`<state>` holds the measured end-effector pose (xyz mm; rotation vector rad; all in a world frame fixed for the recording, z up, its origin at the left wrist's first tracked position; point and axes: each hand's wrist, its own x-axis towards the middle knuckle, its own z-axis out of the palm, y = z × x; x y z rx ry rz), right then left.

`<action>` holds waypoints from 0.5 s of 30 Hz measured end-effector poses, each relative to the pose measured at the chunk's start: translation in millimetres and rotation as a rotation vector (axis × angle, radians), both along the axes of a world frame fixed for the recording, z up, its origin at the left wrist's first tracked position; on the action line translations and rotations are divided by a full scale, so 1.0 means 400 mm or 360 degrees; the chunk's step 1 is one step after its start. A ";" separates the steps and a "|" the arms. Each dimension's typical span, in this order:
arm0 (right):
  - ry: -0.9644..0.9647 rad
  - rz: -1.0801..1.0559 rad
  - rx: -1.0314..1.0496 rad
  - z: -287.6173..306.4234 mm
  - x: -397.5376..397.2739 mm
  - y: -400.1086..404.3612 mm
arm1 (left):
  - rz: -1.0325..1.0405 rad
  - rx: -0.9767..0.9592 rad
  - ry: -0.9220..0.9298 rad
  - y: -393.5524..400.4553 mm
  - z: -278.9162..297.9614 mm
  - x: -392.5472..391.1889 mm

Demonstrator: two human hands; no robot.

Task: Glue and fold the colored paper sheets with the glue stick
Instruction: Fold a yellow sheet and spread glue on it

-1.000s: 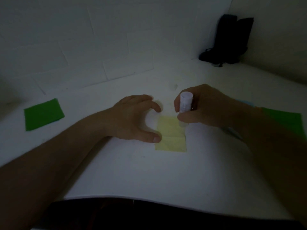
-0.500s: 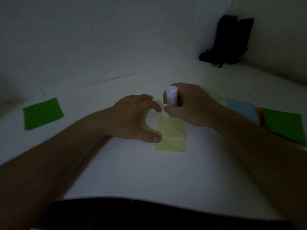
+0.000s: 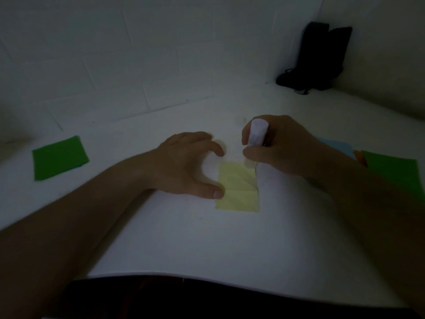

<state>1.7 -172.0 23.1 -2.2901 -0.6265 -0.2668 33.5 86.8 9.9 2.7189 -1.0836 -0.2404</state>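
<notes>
At the centre of the frame a yellow sheet (image 3: 238, 188) lies flat on the white table (image 3: 184, 245), its surface marked with fold creases. The left hand (image 3: 184, 164) comes in from the lower left and rests on the table just left of the sheet; its fingers are arched and spread wide from the thumb, holding nothing, and the thumb tip presses on or right at the sheet's left edge, though the dim light makes the exact contact hard to read. The right hand (image 3: 282, 146) comes in from the right and sits just above the sheet's upper right corner, its fingers and thumb curled round a white glue stick (image 3: 258, 132). The stick stands nearly upright, its top end showing above the fingers; its lower end is hidden behind the thumb, so whether it touches the paper cannot be told. At the left of the frame, well apart from the hands, a green sheet (image 3: 58, 157) lies on the table. At the right edge, partly behind the right forearm, lies a stack of sheets (image 3: 391, 173) with green on top, and blue and orange edges showing beside it. In the upper right, a black object (image 3: 319, 56) stands in the corner against the wall.
</notes>
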 end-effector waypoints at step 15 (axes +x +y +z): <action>0.0113 0.0144 0.0019 0.029 -0.035 0.023 | 0.0012 -0.0001 0.0002 0.002 -0.005 0.005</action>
